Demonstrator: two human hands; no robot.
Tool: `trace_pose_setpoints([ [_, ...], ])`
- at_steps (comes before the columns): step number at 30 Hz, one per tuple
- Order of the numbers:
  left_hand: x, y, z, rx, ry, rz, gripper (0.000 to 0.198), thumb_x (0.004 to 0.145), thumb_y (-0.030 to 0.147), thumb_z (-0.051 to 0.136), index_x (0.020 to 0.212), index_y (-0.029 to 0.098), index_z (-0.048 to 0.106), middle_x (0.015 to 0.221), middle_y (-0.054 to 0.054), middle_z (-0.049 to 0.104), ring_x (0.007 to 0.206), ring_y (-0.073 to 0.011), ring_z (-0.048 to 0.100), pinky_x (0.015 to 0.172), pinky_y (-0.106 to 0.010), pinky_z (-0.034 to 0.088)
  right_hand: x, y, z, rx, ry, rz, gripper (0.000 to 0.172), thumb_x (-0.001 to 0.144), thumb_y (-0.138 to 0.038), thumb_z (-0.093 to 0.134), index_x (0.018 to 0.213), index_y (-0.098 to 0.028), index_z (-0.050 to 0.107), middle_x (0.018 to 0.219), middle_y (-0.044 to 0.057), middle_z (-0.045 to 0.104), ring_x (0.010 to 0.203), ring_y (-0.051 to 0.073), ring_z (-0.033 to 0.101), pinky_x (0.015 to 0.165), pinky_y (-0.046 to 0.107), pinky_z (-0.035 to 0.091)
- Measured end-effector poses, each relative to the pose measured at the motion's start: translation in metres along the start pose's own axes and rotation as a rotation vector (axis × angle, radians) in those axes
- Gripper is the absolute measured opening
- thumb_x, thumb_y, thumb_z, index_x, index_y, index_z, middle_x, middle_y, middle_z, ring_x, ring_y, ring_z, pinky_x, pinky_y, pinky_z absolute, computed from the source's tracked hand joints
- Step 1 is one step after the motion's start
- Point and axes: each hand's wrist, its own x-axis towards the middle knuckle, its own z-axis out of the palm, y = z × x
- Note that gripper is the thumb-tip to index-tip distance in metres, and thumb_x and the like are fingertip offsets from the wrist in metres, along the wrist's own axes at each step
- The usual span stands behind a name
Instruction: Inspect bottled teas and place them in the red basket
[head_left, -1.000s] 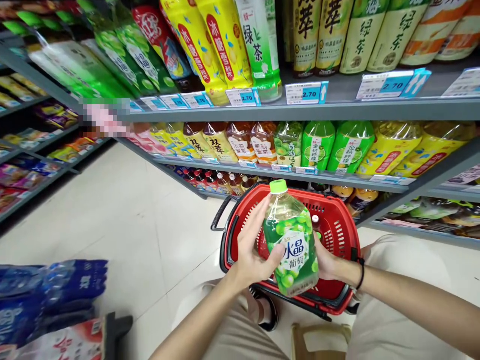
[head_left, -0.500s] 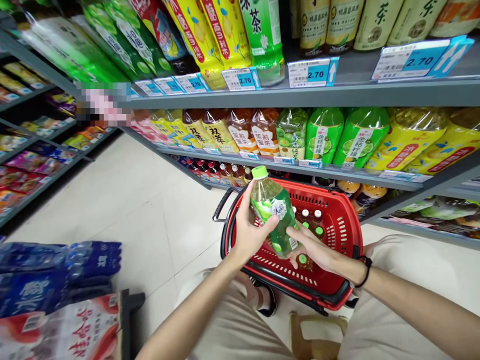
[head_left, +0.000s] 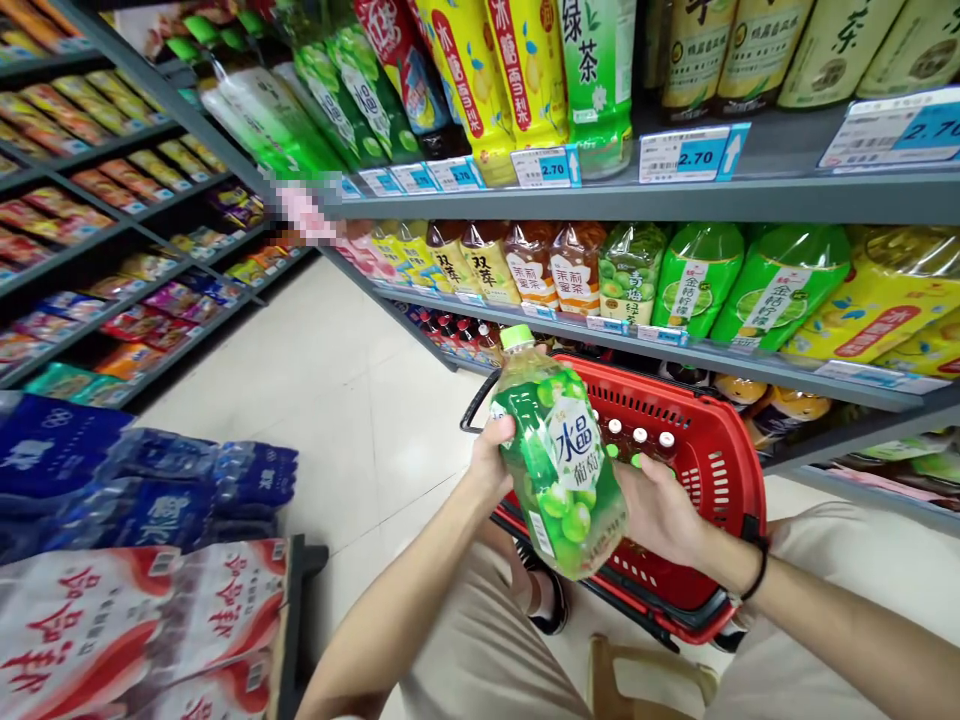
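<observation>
A large green grape-drink bottle with a light green cap is tilted in front of me, its label with grapes facing up. My left hand is closed around its left side, the thumb on the label and the other fingers mostly behind it. My right hand holds the lower right side, its fingertips partly hidden by the bottle. Beneath both hands stands a red shopping basket with several small bottles inside, some white-capped and some green-capped.
Shelves of bottled drinks rise ahead, with a shelf edge bearing price tags. Packs of bottled water are stacked at the left. Further left stands a snack shelf. A beige stool is between my legs.
The bottle has been turned so its large front label faces me, and it is nearer. Both hands have shifted their hold on it. My view has swung to the left.
</observation>
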Motion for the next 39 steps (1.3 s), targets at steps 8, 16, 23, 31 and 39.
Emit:
trace_pose_setpoints([
  [8,0.004,-0.021,0.001,-0.037,-0.129,-0.066,0.111,0.046,0.081,0.086,0.137,0.021,0.069,0.121,-0.017,0.077,0.119,-0.0442,0.072,0.101,-0.064,0.058,-0.006,0.027,0.007,-0.148,0.166,0.045,0.077,0.070,-0.063,0.093,0.128,-0.021,0.065,0.126,0.013,0.075,0.117,0.031,0.072,0.109,0.051,0.054],
  [16,0.014,-0.009,-0.006,0.043,-0.360,0.052,0.073,0.080,0.053,0.084,0.141,0.018,0.066,0.141,-0.022,0.068,0.128,-0.0426,0.069,0.106,-0.057,0.057,-0.003,0.025,0.000,-0.404,0.351,-0.152,0.072,0.076,-0.052,0.092,0.132,-0.021,0.061,0.131,0.012,0.074,0.120,0.031,0.071,0.106,0.048,0.057],
  [23,0.015,0.002,-0.002,0.248,-0.415,0.177,0.049,0.086,0.044,0.085,0.125,0.018,0.072,0.142,-0.021,0.068,0.132,-0.0374,0.067,0.110,-0.051,0.055,-0.009,0.021,-0.014,-0.868,0.613,-0.230,0.073,0.068,-0.045,0.095,0.128,-0.023,0.059,0.121,0.011,0.075,0.108,0.033,0.071,0.094,0.049,0.057],
  [31,0.010,0.008,0.001,0.256,-0.428,0.262,0.043,0.087,0.036,0.084,0.126,0.019,0.075,0.139,-0.019,0.071,0.129,-0.0360,0.069,0.106,-0.049,0.057,-0.006,0.019,-0.023,-0.976,0.688,-0.328,0.076,0.067,-0.053,0.095,0.127,-0.025,0.058,0.119,0.010,0.073,0.104,0.032,0.069,0.090,0.046,0.055],
  [39,-0.012,0.030,0.015,0.512,-0.409,0.330,0.078,0.075,0.028,0.090,0.148,0.022,0.063,0.147,-0.016,0.066,0.129,-0.0344,0.068,0.113,-0.048,0.055,0.001,0.025,-0.041,-0.778,0.381,-0.420,0.075,0.067,-0.039,0.097,0.131,-0.023,0.062,0.130,0.010,0.071,0.119,0.032,0.067,0.106,0.045,0.054],
])
